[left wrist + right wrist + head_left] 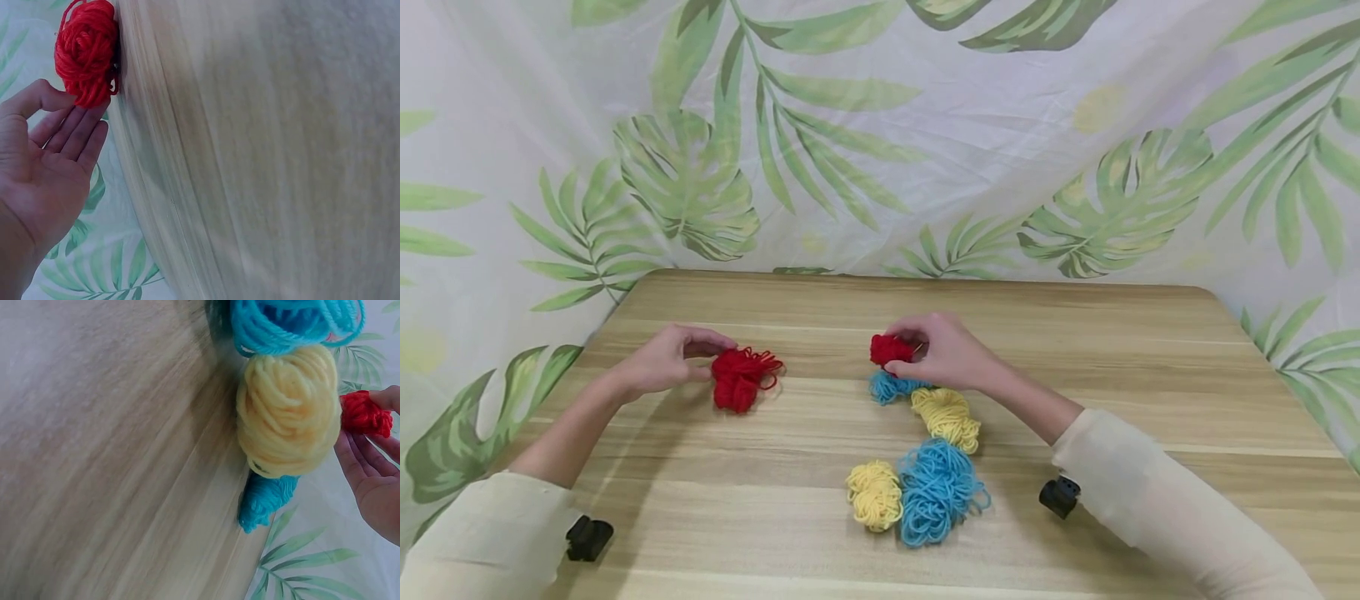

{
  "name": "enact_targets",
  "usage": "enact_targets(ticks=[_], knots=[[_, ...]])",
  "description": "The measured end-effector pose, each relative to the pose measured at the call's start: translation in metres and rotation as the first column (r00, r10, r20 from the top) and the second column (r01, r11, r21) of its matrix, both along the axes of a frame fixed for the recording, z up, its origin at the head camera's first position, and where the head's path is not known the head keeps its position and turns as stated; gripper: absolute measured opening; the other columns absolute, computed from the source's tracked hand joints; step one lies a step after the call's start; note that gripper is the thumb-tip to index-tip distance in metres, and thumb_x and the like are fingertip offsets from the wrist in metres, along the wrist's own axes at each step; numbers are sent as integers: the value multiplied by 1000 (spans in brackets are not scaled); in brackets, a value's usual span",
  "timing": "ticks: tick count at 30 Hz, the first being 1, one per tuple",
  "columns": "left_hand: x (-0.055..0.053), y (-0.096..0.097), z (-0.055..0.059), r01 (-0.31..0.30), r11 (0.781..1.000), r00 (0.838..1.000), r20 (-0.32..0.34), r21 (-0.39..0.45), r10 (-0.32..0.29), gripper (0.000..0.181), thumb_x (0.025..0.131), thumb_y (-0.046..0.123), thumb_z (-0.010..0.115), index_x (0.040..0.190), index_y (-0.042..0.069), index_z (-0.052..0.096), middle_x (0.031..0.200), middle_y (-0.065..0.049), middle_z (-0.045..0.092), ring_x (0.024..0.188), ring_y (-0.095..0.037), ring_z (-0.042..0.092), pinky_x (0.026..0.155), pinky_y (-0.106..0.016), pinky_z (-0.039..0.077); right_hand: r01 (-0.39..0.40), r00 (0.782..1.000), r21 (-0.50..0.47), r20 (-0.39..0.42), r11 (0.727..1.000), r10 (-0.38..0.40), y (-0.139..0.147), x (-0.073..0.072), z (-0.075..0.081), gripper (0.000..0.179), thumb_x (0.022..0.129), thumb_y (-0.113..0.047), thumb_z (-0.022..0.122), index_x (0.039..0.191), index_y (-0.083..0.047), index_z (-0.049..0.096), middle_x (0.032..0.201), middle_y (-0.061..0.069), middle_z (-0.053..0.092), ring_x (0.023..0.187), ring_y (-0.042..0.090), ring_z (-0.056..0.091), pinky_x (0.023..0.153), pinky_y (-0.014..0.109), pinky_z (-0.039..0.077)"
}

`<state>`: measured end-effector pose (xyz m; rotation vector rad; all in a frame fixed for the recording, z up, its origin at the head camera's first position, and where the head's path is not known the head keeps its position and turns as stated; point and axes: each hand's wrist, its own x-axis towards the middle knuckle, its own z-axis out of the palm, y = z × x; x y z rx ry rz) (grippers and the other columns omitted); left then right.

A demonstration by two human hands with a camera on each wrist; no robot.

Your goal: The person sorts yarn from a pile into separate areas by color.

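Observation:
A skein of red yarn (737, 380) lies on the left part of the table, with loose loops at its right side. My left hand (662, 358) pinches its near-left end between thumb and fingertips, also seen in the left wrist view. My right hand (943, 354) holds a smaller red yarn bundle (891, 350) between thumb and fingers, above a small blue yarn bundle (897, 387). In the right wrist view this red bundle (367, 414) is partly hidden by the hand. A yellow yarn skein (947, 419) sits below the right wrist, touching the blue one.
Nearer the front, a large blue yarn skein (937, 493) lies beside a small yellow yarn ball (875, 496). They stand on a wooden table (737, 500). A leaf-patterned cloth (865, 150) hangs behind its far edge. Black wrist devices (589, 538) sit near both sleeves.

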<state>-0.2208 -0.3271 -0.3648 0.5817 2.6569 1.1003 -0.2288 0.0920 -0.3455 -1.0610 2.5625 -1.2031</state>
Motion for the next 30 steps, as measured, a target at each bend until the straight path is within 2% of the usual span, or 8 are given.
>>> enact_targets(ticks=[6, 16, 20, 26, 30], knots=[[3, -1, 1, -15, 1000, 1000, 10, -9, 15, 47, 87, -3, 72, 132, -10, 63, 131, -23, 67, 117, -20, 64, 97, -23, 51, -20, 1000, -6, 10, 1000, 20, -8, 0, 1, 40, 88, -11, 81, 123, 5, 69, 109, 14, 76, 92, 20, 72, 78, 26, 61], [6, -4, 2, -4, 1000, 1000, 31, 4, 4, 50, 90, 6, 69, 137, -9, 60, 135, -23, 65, 124, -33, 61, 99, -21, 49, -58, 998, -12, 11, 998, 58, -22, -1, -3, 35, 88, -10, 80, 119, 4, 70, 105, 12, 76, 88, 16, 71, 75, 23, 60], [7, -5, 2, 6, 1000, 1000, 30, 7, -6, 52, 90, 9, 72, 138, -9, 59, 137, -24, 64, 125, -32, 61, 99, -19, 48, -71, 997, -13, 5, 997, 71, -26, -2, -3, 35, 88, -10, 80, 119, 4, 70, 104, 12, 76, 87, 16, 72, 75, 23, 60], [8, -5, 2, 3, 1000, 999, 49, 9, -3, 60, 89, 15, 79, 139, -9, 58, 139, -25, 62, 129, -41, 58, 100, -19, 47, -87, 996, 4, -4, 996, 87, -34, -1, -2, 34, 88, -11, 79, 118, 4, 71, 104, 12, 76, 87, 15, 71, 75, 22, 59], [8, -5, 2, -3, 1000, 999, 48, 1, 3, 63, 87, 16, 82, 139, -9, 58, 139, -25, 62, 130, -42, 58, 100, -19, 47, -100, 995, 15, 2, 995, 100, -41, -2, -1, 34, 88, -11, 80, 118, 4, 71, 102, 12, 76, 85, 14, 70, 74, 21, 59]])
